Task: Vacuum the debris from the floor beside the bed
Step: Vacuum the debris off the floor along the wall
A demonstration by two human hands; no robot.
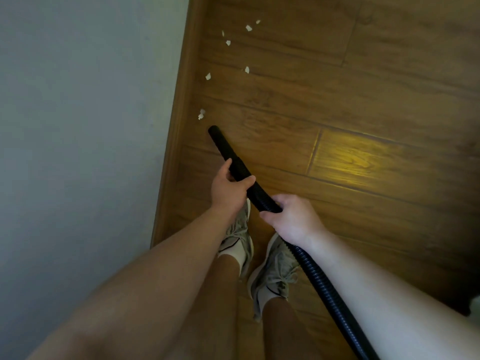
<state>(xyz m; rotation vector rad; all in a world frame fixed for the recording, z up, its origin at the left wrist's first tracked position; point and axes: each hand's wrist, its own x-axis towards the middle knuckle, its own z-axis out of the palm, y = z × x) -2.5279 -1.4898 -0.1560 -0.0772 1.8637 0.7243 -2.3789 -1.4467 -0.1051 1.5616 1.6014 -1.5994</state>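
Nearest, at six o'clock, the ribbed hose (pixel 319 279) runs past the grey shoes (pixel 275 271); I would leave it slack there so it cannot tug the tube off line. The black nozzle tube (pixel 228 154) points to about eleven o'clock. Its mouth is low over the wooden floor (pixel 311 105) and just short of the closest white scrap (pixel 201 114), which lies beside the bed rail (pixel 179 113). The sound move, I judge, is a slow push along the rail with the mouth low. That takes this scrap first, then the debris trail (pixel 228 42) scattered well beyond toward twelve o'clock. A fast sweep could scoot the light bits under the bed (pixel 78 100)

The right hand (pixel 291 216), the nearer one, is curled round the tube where it meets the hose, back of the hand up, forearm coming in from five o'clock. The left hand (pixel 231 185), farther along, wraps the tube from its nine o'clock side, fingers closed round it, placed to steer the tip
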